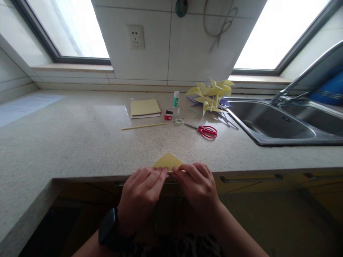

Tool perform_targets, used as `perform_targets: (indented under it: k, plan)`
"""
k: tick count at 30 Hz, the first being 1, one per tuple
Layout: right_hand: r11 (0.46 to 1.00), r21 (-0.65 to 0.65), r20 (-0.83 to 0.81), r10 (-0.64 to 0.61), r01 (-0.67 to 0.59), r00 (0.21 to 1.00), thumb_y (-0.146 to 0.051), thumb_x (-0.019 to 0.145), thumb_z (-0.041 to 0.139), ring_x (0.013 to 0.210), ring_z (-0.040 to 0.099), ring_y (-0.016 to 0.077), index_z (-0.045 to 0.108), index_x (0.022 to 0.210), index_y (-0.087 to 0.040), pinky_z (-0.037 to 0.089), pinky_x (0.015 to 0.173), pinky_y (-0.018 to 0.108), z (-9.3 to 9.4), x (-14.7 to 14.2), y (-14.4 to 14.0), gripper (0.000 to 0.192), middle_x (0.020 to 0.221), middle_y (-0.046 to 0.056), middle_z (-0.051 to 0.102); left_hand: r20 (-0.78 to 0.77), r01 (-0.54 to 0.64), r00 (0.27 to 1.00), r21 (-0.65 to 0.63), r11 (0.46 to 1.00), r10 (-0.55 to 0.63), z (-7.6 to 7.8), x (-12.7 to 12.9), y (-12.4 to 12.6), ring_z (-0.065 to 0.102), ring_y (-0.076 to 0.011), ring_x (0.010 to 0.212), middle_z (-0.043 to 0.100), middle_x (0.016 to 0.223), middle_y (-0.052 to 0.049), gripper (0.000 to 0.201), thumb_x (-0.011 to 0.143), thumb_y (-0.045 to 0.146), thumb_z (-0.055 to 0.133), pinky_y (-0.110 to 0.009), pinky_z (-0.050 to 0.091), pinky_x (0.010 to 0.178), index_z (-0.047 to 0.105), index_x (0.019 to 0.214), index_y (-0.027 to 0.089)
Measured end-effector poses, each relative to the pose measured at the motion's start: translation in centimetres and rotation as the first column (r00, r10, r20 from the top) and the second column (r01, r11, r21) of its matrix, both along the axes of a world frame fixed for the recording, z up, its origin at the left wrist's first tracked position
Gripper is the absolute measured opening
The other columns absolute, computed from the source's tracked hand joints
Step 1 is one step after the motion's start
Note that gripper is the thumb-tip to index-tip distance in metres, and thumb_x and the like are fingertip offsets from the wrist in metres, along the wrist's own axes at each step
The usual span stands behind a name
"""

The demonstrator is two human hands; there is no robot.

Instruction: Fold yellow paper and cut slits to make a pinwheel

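Head cam: left hand [141, 191] and right hand [197, 185] both press fingertips flat on one folded yellow paper triangle [168, 161] at the counter's [80, 142] front edge; fingers curled, pinning it, not lifted. Behind: one stack of yellow paper sheets [145, 107], one wooden stick [144, 126], one glue stick [175, 99], one small red box [168, 114], one tape roll [178, 121], one pair of red scissors [204, 130]. Pile of yellow paper pinwheels [211, 95] beside the sink [270, 119]; count unclear. One black watch [107, 225] on the left wrist.
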State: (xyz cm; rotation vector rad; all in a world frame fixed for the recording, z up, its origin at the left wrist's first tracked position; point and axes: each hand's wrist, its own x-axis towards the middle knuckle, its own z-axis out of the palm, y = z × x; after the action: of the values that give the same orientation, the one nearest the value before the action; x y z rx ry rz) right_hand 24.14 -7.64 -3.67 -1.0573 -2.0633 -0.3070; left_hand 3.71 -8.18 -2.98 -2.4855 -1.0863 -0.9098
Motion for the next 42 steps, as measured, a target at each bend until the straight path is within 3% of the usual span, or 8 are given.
perform_targets:
  k: [8,15,20,28,42]
  plan:
    - [0.992,-0.023,0.048,-0.124,0.125,0.991,-0.020,0.092,0.067,0.098,0.061,0.0244,0.070,0.120,-0.017,0.048,0.092,0.041,-0.8,-0.8,-0.5,0.028,0.109,0.006,0.075,-0.010,-0.107,0.994,0.031,0.994,0.107,-1.1,0.9,-0.8,0.063,-0.0325,0.125,0.070,0.130,-0.015,0.036,0.093,0.010,0.060,-0.048,0.058,0.100,0.064,0.129,0.006]
    - [0.979,-0.129,0.126,-0.143,0.159,0.982,-0.025,0.094,0.057,0.131,0.056,0.0263,0.058,0.139,-0.012,0.040,0.114,0.046,-0.7,-1.1,-1.0,0.047,0.144,0.011,0.060,-0.059,-0.123,0.991,-0.039,0.992,0.120,-0.9,1.3,-0.7,0.060,-0.0332,0.129,0.061,0.140,-0.021,0.042,0.097,0.017,0.053,-0.053,0.054,0.107,0.059,0.135,0.001]
    - [0.960,-0.189,0.205,-0.169,0.208,0.964,-0.031,0.095,0.052,0.143,0.045,0.0271,0.051,0.145,-0.005,0.029,0.123,0.048,-0.3,-1.5,-1.0,0.056,0.152,0.015,0.049,-0.119,-0.155,0.982,-0.060,0.986,0.147,-0.5,1.6,-0.1,0.058,-0.0354,0.131,0.057,0.142,-0.025,0.046,0.096,0.018,0.048,-0.054,0.052,0.108,0.057,0.136,-0.002]
    - [0.912,-0.336,0.298,-0.134,0.235,0.945,-0.032,0.084,0.057,0.151,0.030,0.0310,0.040,0.151,0.001,0.018,0.127,0.049,1.1,-1.7,-0.1,0.076,0.159,0.021,0.035,-0.206,-0.160,0.970,-0.143,0.977,0.129,0.1,1.4,1.0,0.048,-0.0385,0.139,0.048,0.148,-0.030,0.060,0.088,0.019,0.055,-0.054,0.044,0.114,0.049,0.142,-0.007]
    - [0.868,-0.454,0.339,-0.043,0.204,0.940,-0.033,0.070,0.061,0.153,0.021,0.0341,0.031,0.154,0.005,0.019,0.126,0.050,2.4,-1.2,2.1,0.097,0.162,0.025,0.026,-0.300,-0.195,0.949,-0.321,0.927,0.096,1.7,1.7,2.8,0.034,-0.0431,0.146,0.035,0.154,-0.037,0.092,0.076,0.035,0.063,-0.054,0.030,0.121,0.032,0.148,-0.014]
